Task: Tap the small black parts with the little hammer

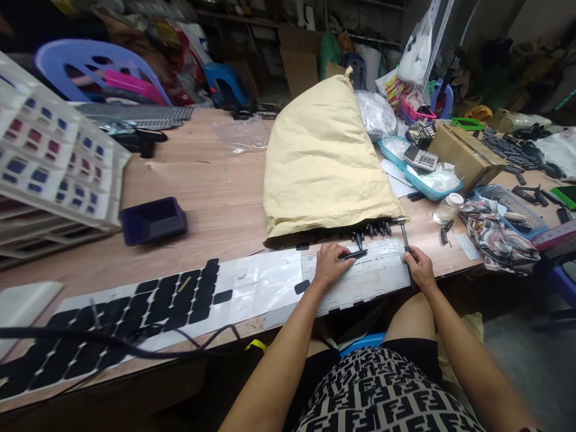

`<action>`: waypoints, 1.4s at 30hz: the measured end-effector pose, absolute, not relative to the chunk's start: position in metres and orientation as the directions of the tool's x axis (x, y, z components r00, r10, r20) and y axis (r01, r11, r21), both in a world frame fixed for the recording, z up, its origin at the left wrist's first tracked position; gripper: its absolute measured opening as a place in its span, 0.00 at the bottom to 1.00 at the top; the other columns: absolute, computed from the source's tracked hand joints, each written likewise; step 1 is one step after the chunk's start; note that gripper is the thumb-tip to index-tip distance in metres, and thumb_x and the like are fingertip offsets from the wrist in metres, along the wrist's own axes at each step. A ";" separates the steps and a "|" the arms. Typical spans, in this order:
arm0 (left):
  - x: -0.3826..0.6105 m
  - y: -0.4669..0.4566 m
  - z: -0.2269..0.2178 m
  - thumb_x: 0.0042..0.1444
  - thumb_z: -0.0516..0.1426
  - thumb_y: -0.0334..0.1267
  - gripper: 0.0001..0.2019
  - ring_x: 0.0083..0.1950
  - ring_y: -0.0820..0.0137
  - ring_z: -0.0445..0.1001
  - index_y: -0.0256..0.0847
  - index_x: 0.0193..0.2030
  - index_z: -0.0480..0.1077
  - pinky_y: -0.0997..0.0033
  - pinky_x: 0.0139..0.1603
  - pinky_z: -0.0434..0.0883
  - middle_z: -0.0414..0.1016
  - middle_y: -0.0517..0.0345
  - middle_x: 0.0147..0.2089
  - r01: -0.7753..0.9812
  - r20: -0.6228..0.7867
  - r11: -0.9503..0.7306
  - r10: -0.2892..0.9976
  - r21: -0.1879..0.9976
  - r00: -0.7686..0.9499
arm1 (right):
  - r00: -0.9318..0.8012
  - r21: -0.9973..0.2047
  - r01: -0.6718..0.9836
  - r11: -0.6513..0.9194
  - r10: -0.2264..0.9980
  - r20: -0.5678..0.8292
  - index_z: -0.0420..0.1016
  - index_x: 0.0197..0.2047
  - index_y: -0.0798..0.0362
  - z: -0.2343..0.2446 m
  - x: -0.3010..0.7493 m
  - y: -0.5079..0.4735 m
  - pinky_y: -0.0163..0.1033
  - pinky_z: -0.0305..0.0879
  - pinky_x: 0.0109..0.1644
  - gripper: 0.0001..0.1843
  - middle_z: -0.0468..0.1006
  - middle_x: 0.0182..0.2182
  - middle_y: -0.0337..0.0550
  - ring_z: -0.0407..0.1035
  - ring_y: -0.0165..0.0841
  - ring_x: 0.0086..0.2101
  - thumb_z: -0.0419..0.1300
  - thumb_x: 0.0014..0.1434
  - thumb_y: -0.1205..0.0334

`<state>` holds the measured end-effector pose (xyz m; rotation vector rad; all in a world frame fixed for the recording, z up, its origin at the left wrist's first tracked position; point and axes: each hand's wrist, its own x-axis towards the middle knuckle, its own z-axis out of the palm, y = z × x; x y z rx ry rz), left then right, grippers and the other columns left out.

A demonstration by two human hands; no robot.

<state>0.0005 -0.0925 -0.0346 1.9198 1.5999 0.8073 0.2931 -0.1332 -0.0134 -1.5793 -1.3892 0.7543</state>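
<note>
My left hand (pixel 330 263) presses on a small black part (pixel 355 255) that lies on a long white backing sheet (pixel 270 288) at the table's near edge. My right hand (pixel 419 268) grips a thin metal-tipped tool (pixel 405 235) pointing away from me. Several more black parts (pixel 373 229) spill from under a big cream paper sack (pixel 321 159) just beyond both hands. Black stickers (pixel 180 300) cover the sheet's left stretch, and a single one (pixel 302 286) sits near my left wrist.
A dark blue tray (pixel 153 221) lies to the left. Stacked white trays (pixel 49 162) stand at far left. To the right are a blue basket with a calculator (pixel 420 159), a cardboard box (pixel 465 153), a jar (pixel 447 207) and crumpled cloth (pixel 497 234). A black cable (pixel 112 342) crosses the sheet.
</note>
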 end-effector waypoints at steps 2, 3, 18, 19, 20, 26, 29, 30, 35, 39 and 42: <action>0.001 -0.092 -0.034 0.52 0.66 0.42 0.06 0.52 0.59 0.67 0.46 0.37 0.78 0.59 0.56 0.62 0.76 0.57 0.41 0.674 0.115 -0.169 0.986 0.720 0.124 | 0.183 -0.861 0.507 0.036 0.972 0.148 0.78 0.50 0.55 -0.009 0.289 -0.141 0.43 0.72 0.45 0.22 0.81 0.35 0.46 0.75 0.39 0.37 0.59 0.61 0.48; 0.001 -0.092 -0.034 0.52 0.66 0.42 0.07 0.52 0.59 0.67 0.45 0.37 0.78 0.59 0.56 0.62 0.76 0.58 0.41 0.670 0.110 -0.165 0.986 0.724 0.124 | 0.173 -0.831 0.553 0.061 0.967 0.187 0.78 0.50 0.55 -0.007 0.285 -0.145 0.45 0.72 0.46 0.22 0.81 0.38 0.47 0.75 0.41 0.39 0.59 0.61 0.48; 0.003 -0.088 -0.032 0.51 0.66 0.43 0.07 0.54 0.57 0.67 0.48 0.37 0.79 0.57 0.56 0.62 0.77 0.58 0.42 0.672 0.061 -0.105 0.994 0.733 0.089 | -0.182 -0.533 0.791 0.299 0.948 0.262 0.78 0.56 0.48 0.006 0.231 -0.188 0.50 0.74 0.53 0.20 0.82 0.46 0.49 0.76 0.44 0.46 0.56 0.64 0.56; 0.003 -0.088 -0.033 0.51 0.66 0.43 0.07 0.54 0.57 0.67 0.48 0.37 0.79 0.57 0.56 0.62 0.77 0.58 0.42 0.673 0.063 -0.105 0.994 0.732 0.085 | -0.181 -0.531 0.795 0.294 0.950 0.254 0.78 0.56 0.48 0.005 0.230 -0.187 0.50 0.74 0.53 0.20 0.83 0.46 0.49 0.77 0.45 0.47 0.56 0.64 0.56; 0.003 -0.087 -0.033 0.51 0.66 0.43 0.07 0.54 0.58 0.67 0.48 0.37 0.79 0.58 0.56 0.62 0.77 0.58 0.42 0.673 0.066 -0.106 0.994 0.732 0.084 | -0.181 -0.530 0.798 0.287 0.953 0.243 0.78 0.55 0.48 0.004 0.230 -0.186 0.50 0.74 0.53 0.19 0.83 0.46 0.49 0.77 0.45 0.46 0.56 0.63 0.56; 0.003 -0.088 -0.030 0.50 0.67 0.42 0.06 0.51 0.60 0.67 0.47 0.35 0.78 0.60 0.54 0.62 0.76 0.59 0.40 0.651 0.087 -0.131 0.991 0.747 0.100 | -0.211 -0.544 0.775 0.322 0.943 0.257 0.77 0.56 0.49 0.009 0.219 -0.186 0.49 0.74 0.53 0.19 0.82 0.47 0.49 0.77 0.44 0.47 0.55 0.65 0.57; 0.003 -0.089 -0.028 0.50 0.67 0.42 0.07 0.51 0.60 0.67 0.47 0.36 0.78 0.60 0.54 0.63 0.75 0.59 0.39 0.656 0.089 -0.128 0.992 0.744 0.092 | -0.242 -0.533 0.777 0.334 0.941 0.237 0.77 0.56 0.47 0.008 0.213 -0.186 0.49 0.75 0.51 0.19 0.83 0.45 0.48 0.77 0.44 0.46 0.56 0.64 0.57; 0.003 -0.088 -0.028 0.50 0.67 0.42 0.07 0.51 0.59 0.67 0.47 0.36 0.78 0.60 0.54 0.63 0.75 0.59 0.39 0.657 0.087 -0.124 0.992 0.744 0.089 | -0.236 -0.534 0.781 0.324 0.945 0.229 0.78 0.56 0.46 0.007 0.212 -0.186 0.49 0.75 0.51 0.19 0.83 0.45 0.48 0.77 0.44 0.45 0.57 0.63 0.57; 0.003 -0.088 -0.030 0.50 0.67 0.42 0.07 0.53 0.58 0.67 0.47 0.36 0.79 0.59 0.55 0.63 0.77 0.58 0.41 0.648 0.088 -0.125 0.992 0.752 0.090 | -0.095 -0.607 0.759 0.235 0.963 0.253 0.80 0.53 0.47 0.002 0.227 -0.175 0.51 0.74 0.52 0.18 0.82 0.46 0.48 0.77 0.45 0.46 0.58 0.62 0.53; 0.004 -0.088 -0.032 0.49 0.67 0.41 0.07 0.53 0.58 0.67 0.47 0.35 0.78 0.58 0.55 0.63 0.76 0.58 0.40 0.655 0.101 -0.132 0.991 0.744 0.085 | 0.103 -0.684 0.724 0.089 0.967 0.234 0.80 0.51 0.50 0.000 0.257 -0.151 0.49 0.73 0.48 0.21 0.83 0.42 0.50 0.77 0.44 0.40 0.60 0.60 0.48; 0.004 -0.087 -0.031 0.51 0.66 0.42 0.06 0.52 0.58 0.68 0.46 0.34 0.78 0.58 0.54 0.63 0.76 0.58 0.40 0.655 0.111 -0.145 0.989 0.741 0.093 | 0.250 -0.763 0.645 -0.039 0.954 0.163 0.80 0.49 0.52 -0.003 0.274 -0.133 0.46 0.72 0.45 0.22 0.83 0.36 0.47 0.76 0.42 0.37 0.58 0.60 0.46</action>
